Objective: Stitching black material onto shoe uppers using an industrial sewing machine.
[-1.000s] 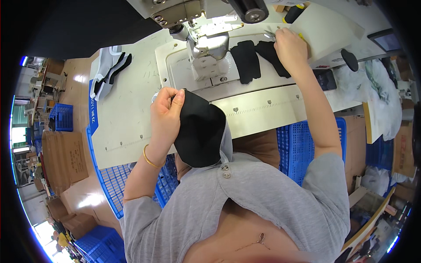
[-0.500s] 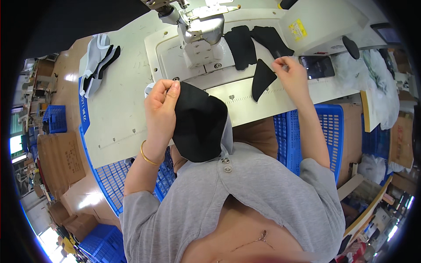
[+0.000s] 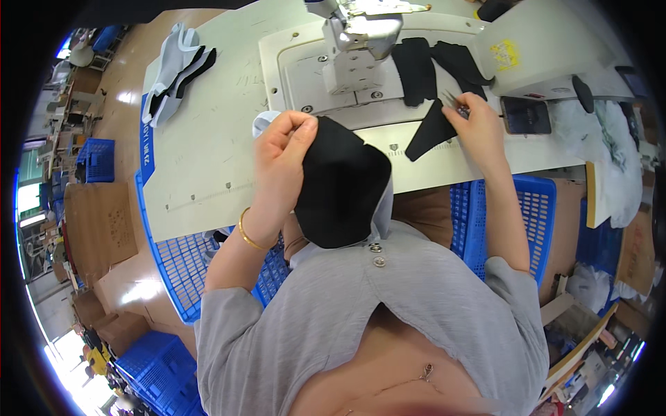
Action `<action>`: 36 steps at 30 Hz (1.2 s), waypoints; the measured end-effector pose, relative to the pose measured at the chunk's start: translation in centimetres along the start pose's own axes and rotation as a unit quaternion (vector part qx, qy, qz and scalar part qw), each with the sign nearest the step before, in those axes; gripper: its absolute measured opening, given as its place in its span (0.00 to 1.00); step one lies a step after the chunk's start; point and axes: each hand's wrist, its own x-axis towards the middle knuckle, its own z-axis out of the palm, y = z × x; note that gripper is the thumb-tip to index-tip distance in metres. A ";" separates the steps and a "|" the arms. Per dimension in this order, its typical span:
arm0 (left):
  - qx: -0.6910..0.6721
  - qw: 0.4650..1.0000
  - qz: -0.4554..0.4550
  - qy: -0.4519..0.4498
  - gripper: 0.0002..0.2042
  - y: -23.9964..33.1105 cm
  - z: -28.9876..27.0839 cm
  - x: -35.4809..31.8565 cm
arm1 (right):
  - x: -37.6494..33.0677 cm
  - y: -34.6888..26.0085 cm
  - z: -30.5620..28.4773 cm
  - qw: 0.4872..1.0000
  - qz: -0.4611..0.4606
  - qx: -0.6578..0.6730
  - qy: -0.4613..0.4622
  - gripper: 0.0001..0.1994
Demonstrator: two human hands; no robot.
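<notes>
My left hand is closed on the upper left edge of a black fabric piece. The piece hangs at the table's front edge, its lower end reaching my shirt. A pale grey-white layer shows along its right side, and a pale bit pokes out behind my fingers. At the right, my right hand grips small thread snips, the pointed metal tips facing up and left. Just left of those fingertips lies a tapered black fabric piece. Whether the fingers touch it I cannot tell.
Ahead stands a sewing machine. Black fabric pieces lie right of its needle area, near a dark phone. Stacked white and black pieces rest at the table's left. Blue baskets flank my lap. Clear plastic bags hang at right.
The view has shifted, moving the scene rightward. The snips' tips now show clearly at my right fingers. The tapered black piece has turned, its narrow end pointing lower left. My left hand keeps its hold.
</notes>
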 end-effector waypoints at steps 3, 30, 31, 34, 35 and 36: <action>-0.016 1.000 -0.007 0.002 0.06 0.1 -0.2 0.0 | -1.1 0.5 1.3 1.000 -0.020 0.004 0.003 0.13; -0.135 0.990 -0.024 -0.012 0.09 1.2 0.5 -1.3 | -3.8 -13.5 -0.6 0.853 -0.007 0.464 -0.239 0.07; -0.139 0.990 -0.027 -0.018 0.09 1.2 0.5 -1.3 | -3.8 -13.5 -0.5 0.853 -0.004 0.467 -0.234 0.07; -0.127 0.991 -0.031 -0.016 0.09 1.2 0.4 -1.3 | -3.8 -13.4 -0.3 0.852 -0.009 0.470 -0.232 0.06; -0.126 0.991 -0.031 -0.017 0.09 1.2 0.4 -1.3 | -3.8 -13.3 -0.2 0.851 -0.014 0.469 -0.235 0.05; -0.112 0.993 -0.026 -0.014 0.08 1.1 0.4 -1.3 | -3.7 -13.2 -0.1 0.851 -0.013 0.470 -0.235 0.05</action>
